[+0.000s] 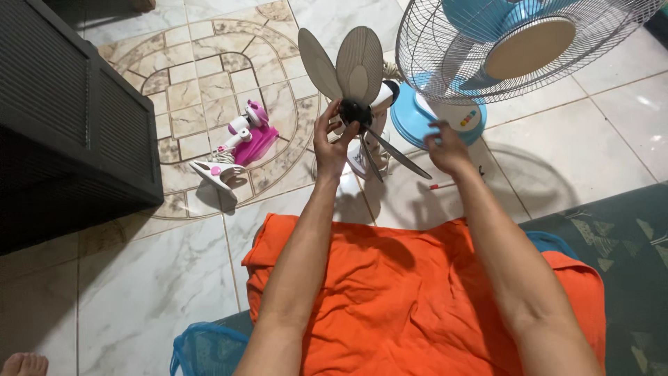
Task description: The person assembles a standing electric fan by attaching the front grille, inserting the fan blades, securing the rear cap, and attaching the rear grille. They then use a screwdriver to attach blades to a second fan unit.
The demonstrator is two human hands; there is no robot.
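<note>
Tiled floor [160, 292] here, marble-look with a round stone-pattern inlay, so everything's down low. Left hand [331, 143] has its fingers wrapped around the black hub of a small fan [355, 83] with beige blades, held up over the floor. Right hand [445, 147] hovers just beside the lower blade, fingers loosely spread, holding nothing. Big blue standing fan [508, 42] sits just behind. Orange cloth [410, 292] covers the lap. Dark cabinet [62, 125] hems in the left edge, pink-and-white toy [236, 143] lies near it; bare tile between.
</note>
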